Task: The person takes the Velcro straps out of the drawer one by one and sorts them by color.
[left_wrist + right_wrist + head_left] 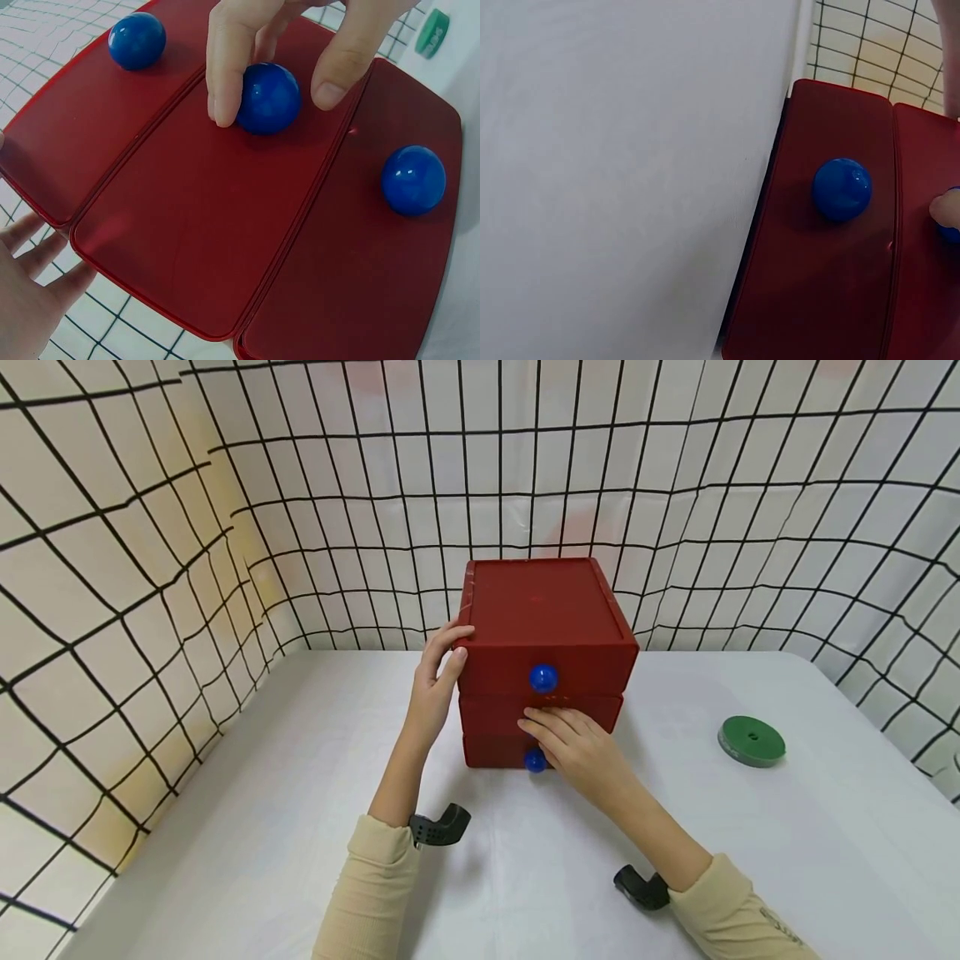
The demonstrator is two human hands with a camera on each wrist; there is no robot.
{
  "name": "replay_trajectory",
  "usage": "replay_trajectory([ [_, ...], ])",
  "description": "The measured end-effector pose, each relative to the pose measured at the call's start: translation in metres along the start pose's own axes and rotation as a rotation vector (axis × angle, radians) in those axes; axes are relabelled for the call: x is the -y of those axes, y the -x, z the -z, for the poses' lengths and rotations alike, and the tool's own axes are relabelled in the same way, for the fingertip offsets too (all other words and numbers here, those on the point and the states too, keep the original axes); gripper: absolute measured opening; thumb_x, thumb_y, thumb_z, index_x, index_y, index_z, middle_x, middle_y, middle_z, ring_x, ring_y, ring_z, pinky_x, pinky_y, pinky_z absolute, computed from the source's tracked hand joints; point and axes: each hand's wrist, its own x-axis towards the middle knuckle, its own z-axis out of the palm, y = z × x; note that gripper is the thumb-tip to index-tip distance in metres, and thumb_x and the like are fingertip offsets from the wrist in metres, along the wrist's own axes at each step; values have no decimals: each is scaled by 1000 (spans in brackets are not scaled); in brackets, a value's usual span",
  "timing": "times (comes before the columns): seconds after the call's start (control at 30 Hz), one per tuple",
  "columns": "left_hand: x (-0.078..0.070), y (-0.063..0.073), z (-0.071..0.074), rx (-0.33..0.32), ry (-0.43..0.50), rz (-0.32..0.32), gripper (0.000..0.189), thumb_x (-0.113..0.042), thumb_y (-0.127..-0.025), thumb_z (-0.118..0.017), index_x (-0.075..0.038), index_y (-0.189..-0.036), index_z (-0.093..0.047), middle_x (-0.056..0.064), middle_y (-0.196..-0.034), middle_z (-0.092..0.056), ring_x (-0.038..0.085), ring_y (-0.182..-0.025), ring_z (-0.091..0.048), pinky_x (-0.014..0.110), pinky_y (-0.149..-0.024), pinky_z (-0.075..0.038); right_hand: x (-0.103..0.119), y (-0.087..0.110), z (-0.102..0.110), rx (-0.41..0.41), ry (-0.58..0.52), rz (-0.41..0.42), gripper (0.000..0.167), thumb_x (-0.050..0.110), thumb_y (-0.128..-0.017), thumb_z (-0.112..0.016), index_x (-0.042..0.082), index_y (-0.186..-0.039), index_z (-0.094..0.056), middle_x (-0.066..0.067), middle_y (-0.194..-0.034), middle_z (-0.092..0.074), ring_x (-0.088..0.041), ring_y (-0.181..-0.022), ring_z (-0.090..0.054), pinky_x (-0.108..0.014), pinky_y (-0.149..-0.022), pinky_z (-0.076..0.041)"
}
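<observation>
A red three-drawer box [543,606] stands on the white table, each drawer front bearing a blue knob. My right hand [538,723] reaches to the middle drawer, and its fingers hide that knob in the head view. In the left wrist view a finger and thumb of the right hand [274,86] curl around the middle knob [268,109]; the finger touches it. The top knob [543,677] and bottom knob [535,762] are free. My left hand [456,643] rests with straight fingers on the box's upper left corner; its fingers [34,274] lie beside the drawer edges.
A flat green disc [751,741] lies on the table [300,827] to the right of the box. Black wire mesh over white sheeting [150,568] walls in the left, back and right sides. The right wrist view shows the bottom drawer front [817,285].
</observation>
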Motion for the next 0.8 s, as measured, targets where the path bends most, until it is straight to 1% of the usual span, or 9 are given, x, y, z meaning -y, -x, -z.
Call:
replay_trajectory([
  [0.13,0,0,0,-3,-2,3,33,-14,-96,-39,-5,-127,-46,7,-145,-29,18,-133,-28,47,-102,-36,1,-2,0,-14,-9,0,59,14,-64,-82,9,-118,-58,-6,-118,-61,-21,-107,-56,-33,-92,-47],
  [0.33,0,0,0,-4,-3,12,33,-14,-96,-39,-6,-127,-46,7,-146,-28,19,-134,-27,47,-102,-35,1,-3,-2,-33,-55,-10,57,6,-62,-81,8,-115,-60,-7,-114,-63,-21,-105,-57,-32,-88,-49],
  [0.53,-2,0,-1,-4,2,10,33,-14,-96,-39,-5,-127,-46,7,-146,-28,19,-134,-27,47,-102,-36,2,-3,1,-19,-71,-13,56,3,-63,-79,8,-115,-60,-7,-114,-62,-22,-104,-57,-31,-85,-50],
  [0.8,-2,1,-1,-8,-5,9,33,-14,-96,-39,-6,-127,-47,7,-145,-29,19,-133,-28,47,-102,-35,4,-2,5,-13,-80,-9,55,3,-64,-79,8,-115,-60,-8,-115,-61,-24,-106,-55,-31,-85,-50],
])
